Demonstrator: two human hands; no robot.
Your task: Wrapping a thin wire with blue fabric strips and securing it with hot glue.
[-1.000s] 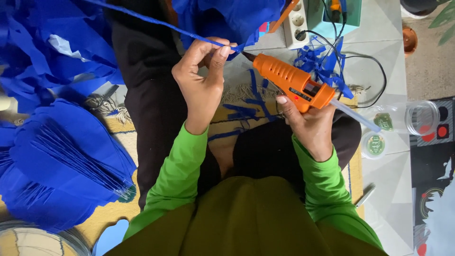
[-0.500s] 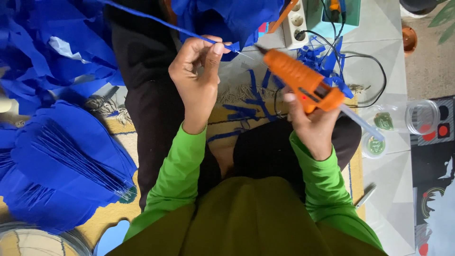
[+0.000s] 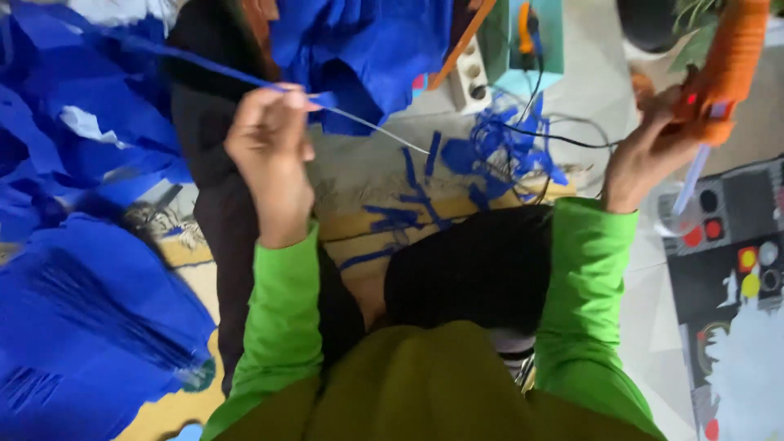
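Heaped across the left side of the floor, a big pile of blue crepe paper (image 3: 73, 327), folded and fringed. Smaller, at the upper right corner of the view, an orange glue gun (image 3: 729, 57), blurred, long axis near upright, clear glue stick (image 3: 691, 178) poking down out of its lower end toward the floor; which way the nozzle faces cannot be made out. Right hand (image 3: 653, 151) wrapped shut around the gun's grip, raised well out to the right, green sleeve below it. Left hand (image 3: 269, 143) up at the left, thumb and fingers pinched narrow on a thin blue paper-wrapped stick (image 3: 188, 61), running from the upper left down into the pinch, a bare wire end (image 3: 380, 131) carrying on down and right past the fingers. Stick and gun well apart, each in its own hand. Between the hands on the rug, scattered blue paper scraps (image 3: 490, 155) and a black cord (image 3: 555, 139).
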